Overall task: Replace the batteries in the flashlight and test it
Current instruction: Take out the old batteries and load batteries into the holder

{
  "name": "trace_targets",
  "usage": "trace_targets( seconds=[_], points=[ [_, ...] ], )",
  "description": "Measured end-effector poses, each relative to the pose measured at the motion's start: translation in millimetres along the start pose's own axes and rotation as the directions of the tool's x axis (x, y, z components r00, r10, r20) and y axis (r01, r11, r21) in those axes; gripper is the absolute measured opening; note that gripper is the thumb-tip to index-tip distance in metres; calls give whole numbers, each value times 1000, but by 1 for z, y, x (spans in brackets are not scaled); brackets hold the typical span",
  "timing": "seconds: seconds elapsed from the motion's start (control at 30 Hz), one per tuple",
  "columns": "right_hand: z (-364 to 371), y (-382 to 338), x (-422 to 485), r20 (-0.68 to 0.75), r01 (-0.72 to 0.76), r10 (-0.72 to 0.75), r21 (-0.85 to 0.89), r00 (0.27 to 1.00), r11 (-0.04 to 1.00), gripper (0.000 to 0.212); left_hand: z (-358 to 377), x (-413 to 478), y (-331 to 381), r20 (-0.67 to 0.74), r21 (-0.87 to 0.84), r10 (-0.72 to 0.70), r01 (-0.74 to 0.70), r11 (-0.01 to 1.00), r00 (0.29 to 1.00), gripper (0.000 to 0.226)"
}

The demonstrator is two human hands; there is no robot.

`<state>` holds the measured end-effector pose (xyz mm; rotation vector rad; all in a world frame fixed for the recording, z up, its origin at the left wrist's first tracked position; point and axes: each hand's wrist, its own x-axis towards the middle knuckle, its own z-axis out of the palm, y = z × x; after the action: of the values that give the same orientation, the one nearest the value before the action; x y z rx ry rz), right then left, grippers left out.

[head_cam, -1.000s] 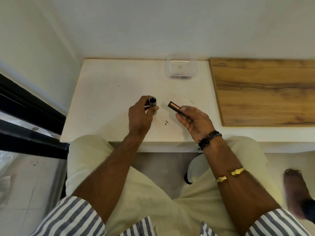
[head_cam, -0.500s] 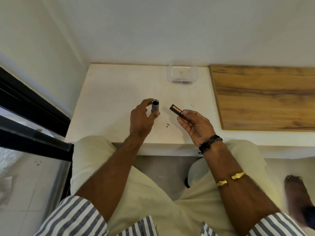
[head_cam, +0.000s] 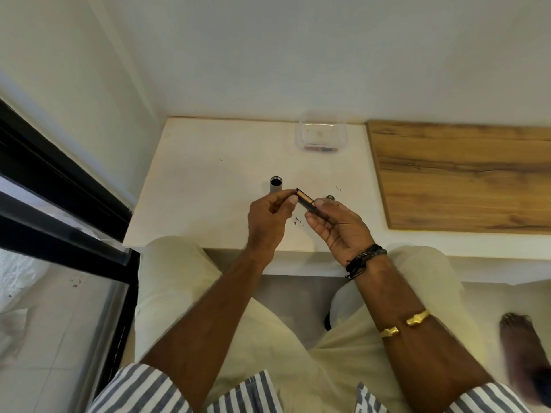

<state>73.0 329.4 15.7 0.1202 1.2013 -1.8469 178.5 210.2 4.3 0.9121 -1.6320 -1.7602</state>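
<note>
The grey flashlight tube (head_cam: 276, 185) stands upright on the white table (head_cam: 208, 174), its dark open end facing up, with no hand on it. My right hand (head_cam: 335, 226) holds a black battery holder (head_cam: 304, 199) with copper-coloured cells showing, tilted up to the left. My left hand (head_cam: 269, 217) pinches the holder's upper left end with thumb and fingertips. A small round metallic part (head_cam: 330, 197), perhaps the cap, lies on the table just behind my right fingers.
A clear plastic box (head_cam: 321, 136) with small items sits at the table's back edge. A wooden board (head_cam: 465, 174) covers the surface to the right. Dark specks (head_cam: 298, 220) lie on the table. A black window frame (head_cam: 59, 204) runs along the left.
My left hand let go of the flashlight tube, which now stands alone on the table, and moved right to grip the end of the battery holder.
</note>
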Motion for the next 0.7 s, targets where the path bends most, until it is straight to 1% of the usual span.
trace_targets(
  seconds=[0.1,0.23,0.33,0.43,0.5,0.6,0.7],
  points=[
    [2,0,-3,2,11,-11,-104,1000,995,12,-2,-1,1,40,-120,-76,80,989,996,18],
    [5,3,-5,19,49,-46,-234,999,971,16,-3,-1,3,79,-214,-146,160,964,986,18],
    [4,3,-5,31,135,-133,-377,991,916,17,-5,0,3,96,-272,-189,209,939,977,17],
    [0,2,-3,85,271,-270,-556,959,786,18,-6,1,2,123,-288,-234,261,921,964,23],
    [-2,1,-4,155,349,-333,-654,930,671,18,-7,1,2,133,-271,-252,280,921,958,25],
    [-4,2,-6,259,434,-383,-752,887,496,18,-7,0,1,139,-228,-265,291,929,954,23],
    [-5,1,-7,333,482,-401,-798,853,362,18,-7,1,0,135,-176,-273,294,939,952,19]
  ],
)
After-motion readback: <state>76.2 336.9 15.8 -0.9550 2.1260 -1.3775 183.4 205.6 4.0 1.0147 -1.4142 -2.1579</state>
